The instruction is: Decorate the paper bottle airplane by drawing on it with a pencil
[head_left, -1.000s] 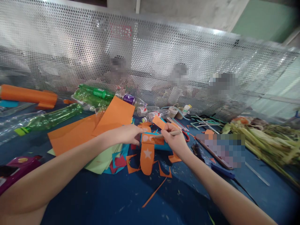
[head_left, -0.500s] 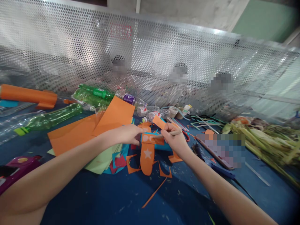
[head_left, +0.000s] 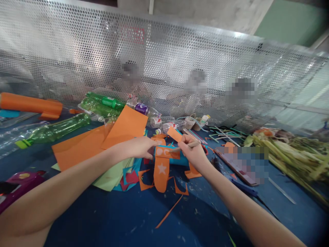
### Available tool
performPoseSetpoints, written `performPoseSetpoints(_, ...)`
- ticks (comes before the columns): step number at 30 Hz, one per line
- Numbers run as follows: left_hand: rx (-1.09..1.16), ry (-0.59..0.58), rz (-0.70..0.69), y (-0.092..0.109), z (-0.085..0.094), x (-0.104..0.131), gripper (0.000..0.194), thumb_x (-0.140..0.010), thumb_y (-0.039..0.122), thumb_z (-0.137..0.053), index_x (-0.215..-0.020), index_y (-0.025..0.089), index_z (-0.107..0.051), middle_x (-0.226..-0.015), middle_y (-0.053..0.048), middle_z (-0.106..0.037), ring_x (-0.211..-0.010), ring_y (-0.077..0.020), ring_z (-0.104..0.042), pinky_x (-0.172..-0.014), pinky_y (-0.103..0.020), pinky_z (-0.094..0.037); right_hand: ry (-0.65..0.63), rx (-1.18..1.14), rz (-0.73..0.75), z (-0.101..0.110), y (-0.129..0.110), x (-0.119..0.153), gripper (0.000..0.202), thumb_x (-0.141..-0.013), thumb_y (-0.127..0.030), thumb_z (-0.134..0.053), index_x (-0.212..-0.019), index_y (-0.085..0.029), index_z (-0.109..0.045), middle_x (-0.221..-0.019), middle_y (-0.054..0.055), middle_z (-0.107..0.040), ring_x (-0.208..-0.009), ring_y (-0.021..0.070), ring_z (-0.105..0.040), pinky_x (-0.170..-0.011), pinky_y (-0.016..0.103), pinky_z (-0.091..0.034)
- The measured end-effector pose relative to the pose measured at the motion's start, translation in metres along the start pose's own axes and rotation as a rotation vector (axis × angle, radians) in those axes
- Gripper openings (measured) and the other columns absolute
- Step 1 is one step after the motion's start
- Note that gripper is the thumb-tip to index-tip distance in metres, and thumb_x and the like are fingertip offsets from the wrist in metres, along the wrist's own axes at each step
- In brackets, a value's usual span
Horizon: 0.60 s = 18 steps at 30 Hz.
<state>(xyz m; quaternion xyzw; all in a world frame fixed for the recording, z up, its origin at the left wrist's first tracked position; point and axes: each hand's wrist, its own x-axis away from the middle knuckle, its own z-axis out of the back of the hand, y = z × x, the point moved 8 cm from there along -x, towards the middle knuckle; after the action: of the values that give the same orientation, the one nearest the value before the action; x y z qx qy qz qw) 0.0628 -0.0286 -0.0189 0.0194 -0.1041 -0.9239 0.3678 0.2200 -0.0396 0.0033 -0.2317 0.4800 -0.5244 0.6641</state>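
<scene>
Orange-blue model [head_left: 162,161]: your right hand [head_left: 194,152] pinches pen [head_left: 194,144] over it, seemingly drawing; left hand [head_left: 141,146] half-curled at its left end, grip unclear. Steadiness likely needed next.

No readable lettering, purple bottle label [head_left: 141,108] included (its white print too small).

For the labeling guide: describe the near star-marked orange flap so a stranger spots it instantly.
On the blue table, look between the left hand and the right hand with a pen. A blue tube lies there, and the orange flap sticks out from it toward the viewer. Its rounded end and pale star set it apart from the plain orange scraps beside it.
</scene>
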Motion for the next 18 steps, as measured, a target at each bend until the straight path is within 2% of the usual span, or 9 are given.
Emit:
performPoseSetpoints(9, 0.008, -0.003, -0.004, 0.0014, 0.002, 0.0011, 0.044, -0.072, 0.023, -0.069, -0.114, 0.023, -0.059, -0.089, -0.002, -0.067, -0.075, -0.0181, -0.061, -0.056, -0.022, -0.036, -0.018, -0.045, -0.032, -0.0006, 0.0034, -0.0009, 0.022, -0.068, -0.02, -0.049, -0.053, -0.023, -0.033, -0.041, -0.008, -0.033, -0.04, 0.0089, -0.03, -0.041, 0.024, -0.023)
performPoseSetpoints(18, 0.016, -0.005, -0.011, -0.0002, -0.0001, 0.0001, 0.044, -0.072, 0.023, -0.068, -0.114, 0.025, -0.059, -0.095, -0.003, -0.067, -0.079, -0.0197, -0.061, -0.06, -0.023, -0.039, -0.035, -0.053, -0.031, -0.0023, -0.0035, 0.0004, 0.023, -0.067, -0.02, -0.05, -0.053, -0.023, -0.032, -0.04, -0.008, -0.033, -0.039, 0.0087, -0.03, -0.041, 0.023, -0.025)
